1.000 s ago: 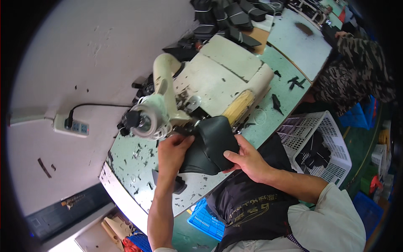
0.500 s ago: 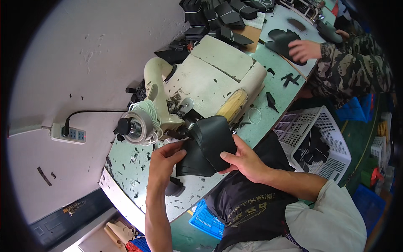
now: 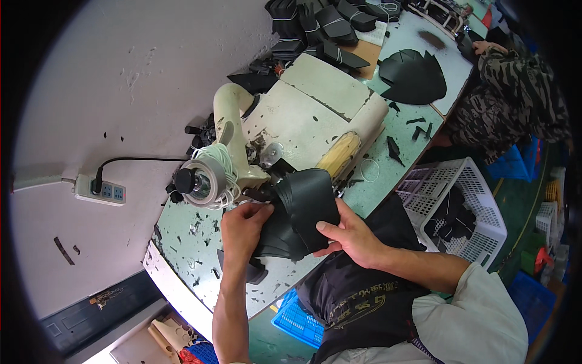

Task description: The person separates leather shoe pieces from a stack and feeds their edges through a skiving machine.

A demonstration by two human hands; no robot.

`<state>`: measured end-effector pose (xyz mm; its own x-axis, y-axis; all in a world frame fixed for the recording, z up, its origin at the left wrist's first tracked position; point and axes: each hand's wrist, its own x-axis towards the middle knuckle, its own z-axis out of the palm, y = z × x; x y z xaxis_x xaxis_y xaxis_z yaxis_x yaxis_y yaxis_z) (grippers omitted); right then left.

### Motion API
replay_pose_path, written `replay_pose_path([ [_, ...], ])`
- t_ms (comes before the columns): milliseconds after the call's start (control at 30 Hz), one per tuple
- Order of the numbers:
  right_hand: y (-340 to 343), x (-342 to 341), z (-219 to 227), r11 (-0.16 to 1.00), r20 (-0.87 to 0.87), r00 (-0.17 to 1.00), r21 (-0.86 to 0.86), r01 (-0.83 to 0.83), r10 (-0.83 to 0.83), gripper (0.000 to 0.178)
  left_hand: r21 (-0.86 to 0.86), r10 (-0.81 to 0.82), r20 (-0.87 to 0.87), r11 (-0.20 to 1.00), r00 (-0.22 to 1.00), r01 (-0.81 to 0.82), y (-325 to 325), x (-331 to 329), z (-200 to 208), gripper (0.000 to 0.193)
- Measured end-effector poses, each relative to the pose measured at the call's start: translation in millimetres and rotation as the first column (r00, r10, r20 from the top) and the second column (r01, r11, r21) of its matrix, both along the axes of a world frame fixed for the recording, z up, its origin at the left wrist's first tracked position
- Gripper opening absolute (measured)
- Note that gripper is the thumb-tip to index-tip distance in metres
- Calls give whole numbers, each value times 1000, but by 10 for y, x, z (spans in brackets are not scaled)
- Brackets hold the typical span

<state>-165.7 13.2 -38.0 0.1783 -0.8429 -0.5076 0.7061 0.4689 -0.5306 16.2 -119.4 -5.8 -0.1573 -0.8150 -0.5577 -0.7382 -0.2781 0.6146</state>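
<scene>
Black leather pieces (image 3: 312,203), overlapping like a loose stack with several edges fanned out, are held over the bench in front of the cream machine's working end. My left hand (image 3: 241,229) pinches their left edge, thumb and fingertips together beside the machine. On the other side my right hand (image 3: 354,235) grips the right edge, thumb on top and fingers underneath. Under my left wrist a smaller black piece (image 3: 257,272) lies on the bench. How many pieces the stack holds cannot be seen.
The cream machine (image 3: 315,91) fills the bench middle, a white cord coil (image 3: 224,170) hanging on it. Black scraps litter the green bench (image 3: 188,242). Tied black bundles (image 3: 333,24) and fanned black pieces (image 3: 415,76) lie beyond. A white crate (image 3: 485,212) stands right, near a co-worker's camouflage sleeve (image 3: 503,109).
My left hand has shifted up along the leather's edge, its fingers more curled, and the pieces are more fanned. The co-worker's hand has left the fanned black pieces at the far right.
</scene>
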Motion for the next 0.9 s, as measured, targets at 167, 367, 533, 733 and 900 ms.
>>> replay_pose_path([
  [167,28,-28,-39,999,-9,1000,-32,11,-11,58,93,186,-336,982,923,-164,145,101,51,28],
  [367,27,-48,29,1000,-27,999,-16,19,-19,54,-50,26,-10,998,1000,-27,64,-16,-17,27],
  [533,17,-28,40,999,-53,998,-38,19,-21,53,99,252,-419,968,872,-232,171,221,-67,28],
  [733,82,-113,-120,997,-121,990,22,73,-70,58,-201,-43,-43,979,998,34,77,-131,-176,27],
  [900,-11,170,-325,996,-86,993,-46,77,-81,75,-24,-58,-197,998,979,54,48,450,-223,25],
])
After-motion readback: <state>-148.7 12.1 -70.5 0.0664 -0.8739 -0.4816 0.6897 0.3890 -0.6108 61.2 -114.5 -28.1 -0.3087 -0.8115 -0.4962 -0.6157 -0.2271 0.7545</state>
